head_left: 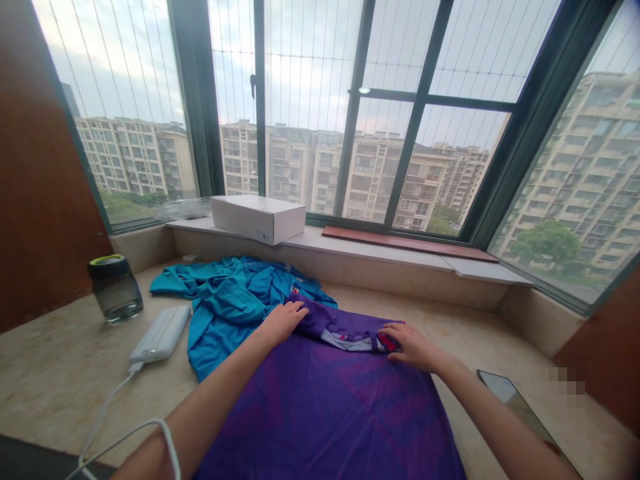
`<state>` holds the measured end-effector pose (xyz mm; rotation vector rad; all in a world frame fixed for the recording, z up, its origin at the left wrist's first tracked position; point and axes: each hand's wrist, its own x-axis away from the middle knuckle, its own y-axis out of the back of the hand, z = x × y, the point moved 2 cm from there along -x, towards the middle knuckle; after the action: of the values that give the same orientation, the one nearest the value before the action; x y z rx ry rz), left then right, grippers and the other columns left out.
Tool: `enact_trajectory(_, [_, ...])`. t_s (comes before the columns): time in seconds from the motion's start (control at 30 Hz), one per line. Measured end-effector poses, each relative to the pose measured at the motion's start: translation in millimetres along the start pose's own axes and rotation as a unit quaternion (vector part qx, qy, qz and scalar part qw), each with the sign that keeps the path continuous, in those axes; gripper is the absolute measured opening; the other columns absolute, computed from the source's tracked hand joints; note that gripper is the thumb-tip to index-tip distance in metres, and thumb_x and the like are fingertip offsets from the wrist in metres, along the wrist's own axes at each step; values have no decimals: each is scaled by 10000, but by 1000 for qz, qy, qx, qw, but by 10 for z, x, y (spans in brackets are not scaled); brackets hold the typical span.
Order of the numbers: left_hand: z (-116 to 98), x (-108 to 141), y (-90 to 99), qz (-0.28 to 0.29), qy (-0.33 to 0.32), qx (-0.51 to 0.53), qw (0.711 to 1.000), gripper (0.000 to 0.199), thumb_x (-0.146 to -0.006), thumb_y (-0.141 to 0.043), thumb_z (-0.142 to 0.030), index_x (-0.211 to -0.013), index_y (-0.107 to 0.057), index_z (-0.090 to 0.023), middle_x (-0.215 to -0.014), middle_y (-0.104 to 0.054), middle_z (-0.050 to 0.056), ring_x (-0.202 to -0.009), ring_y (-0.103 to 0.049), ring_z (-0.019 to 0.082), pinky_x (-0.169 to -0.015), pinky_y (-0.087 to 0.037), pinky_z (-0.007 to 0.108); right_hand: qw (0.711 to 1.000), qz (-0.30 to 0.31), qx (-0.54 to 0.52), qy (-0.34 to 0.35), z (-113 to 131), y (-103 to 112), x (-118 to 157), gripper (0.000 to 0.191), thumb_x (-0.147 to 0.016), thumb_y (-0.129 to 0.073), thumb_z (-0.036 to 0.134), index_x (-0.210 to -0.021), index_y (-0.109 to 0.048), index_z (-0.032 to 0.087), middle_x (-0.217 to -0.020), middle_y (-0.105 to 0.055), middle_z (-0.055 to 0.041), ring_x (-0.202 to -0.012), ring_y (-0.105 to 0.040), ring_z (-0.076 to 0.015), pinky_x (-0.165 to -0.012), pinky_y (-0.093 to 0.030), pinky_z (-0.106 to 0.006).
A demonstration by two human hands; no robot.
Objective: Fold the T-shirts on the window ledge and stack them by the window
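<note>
A purple shirt (330,407) lies spread on the stone ledge in front of me, its far end folded over toward me with the grey collar lining showing. My left hand (287,320) rests on the left part of that fold, fingers stretched out over the cloth. On the right end of the fold lies my right hand (410,345), its fingers and thumb apart beside a red patch of fabric. A crumpled blue shirt (225,293) sits behind and left of the purple one, partly covered by it.
At the left stand a water bottle (116,290) and a white power bank (160,335) with a white cable (107,403) passing by my left forearm. A white box (257,217) sits on the window sill (360,253). A phone (520,413) lies right of my right forearm.
</note>
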<state>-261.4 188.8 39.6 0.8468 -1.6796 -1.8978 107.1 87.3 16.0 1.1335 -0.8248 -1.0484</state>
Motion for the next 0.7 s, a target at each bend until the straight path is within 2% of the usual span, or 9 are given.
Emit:
enact_trajectory(0.07, [-16, 8, 14, 3, 4, -15, 1000, 470, -881, -485, 18, -1249, -655, -219, -1247, -666, 132, -1103, -649, 276, -864, -510, 362, 999, -3, 32, -8, 57, -6, -61, 568, -847, -702, 276, -1406, -605, 247, -1391, -645, -128, -1318, -559, -309, -1132, -364, -444])
enact_trajectory(0.17, [-37, 45, 57, 1, 9, -35, 999, 326, -917, -474, -13, -1055, -711, -188, -1061, -702, 129, -1033, -664, 263, -854, -506, 354, 997, -16, 67, -17, 151, 17, -116, 352, -883, -606, 187, -1217, -710, 227, -1203, -730, -117, -1171, -641, -298, -1044, -411, -428])
enact_trajectory(0.27, [-21, 179, 124, -6, 5, -46, 999, 276, -926, -478, -32, -951, -709, -180, -998, -703, 122, -960, -680, 247, -840, -501, 352, 996, -39, 71, -22, 213, 88, -44, 256, -902, -542, 151, -1059, -734, 215, -1080, -741, -101, -1074, -657, -271, -990, -419, -402])
enact_trajectory(0.4, [42, 453, 254, 0, -22, -45, 999, 218, -934, -522, -91, -897, -708, -198, -944, -720, 93, -909, -697, 243, -808, -494, 340, 997, -41, 60, -5, 254, 207, 283, 198, -929, -569, 230, -1039, -731, 253, -1066, -733, -75, -1057, -651, -251, -976, -420, -383])
enact_trajectory(0.47, [52, 535, 323, 7, -33, -38, 999, 189, -966, -556, -215, -861, -712, -204, -889, -728, 87, -875, -704, 256, -786, -497, 347, 999, -8, 42, 16, 287, 245, 442, 172, -943, -599, 320, -1004, -750, 265, -1033, -739, -70, -1022, -667, -247, -956, -440, -372])
enact_trajectory(0.53, [32, 539, 368, 3, -30, -33, 999, 291, -1011, -511, -331, -857, -719, -197, -852, -732, 102, -856, -707, 277, -791, -502, 374, 999, 2, 16, 28, 340, 259, 516, 238, -970, -581, 408, -993, -768, 263, -1014, -742, -77, -1000, -679, -243, -944, -463, -358])
enact_trajectory(0.6, [-16, 481, 365, -16, -21, -31, 999, 367, -1048, -419, -343, -945, -731, -181, -918, -742, 133, -934, -706, 298, -857, -501, 407, 999, -33, -7, 25, 410, 230, 494, 319, -1005, -522, 433, -1077, -771, 248, -1116, -737, -100, -1086, -667, -245, -997, -464, -355])
enact_trajectory(0.67, [-71, 416, 300, -38, -21, -31, 999, 322, -1040, -427, -287, -1142, -713, -181, -1152, -728, 158, -1147, -656, 311, -1001, -461, 436, 998, -63, -13, 17, 486, 131, 425, 381, -1017, -495, 422, -1253, -724, 230, -1332, -670, -130, -1266, -597, -262, -1103, -417, -385])
enact_trajectory(0.7, [-90, 394, 246, -42, -22, -31, 998, 313, -1015, -477, -256, -1245, -681, -195, -1284, -689, 158, -1260, -601, 313, -1080, -416, 449, 998, -56, -11, 18, 521, 57, 390, 415, -1012, -506, 426, -1331, -685, 231, -1427, -616, -138, -1336, -553, -275, -1144, -387, -410])
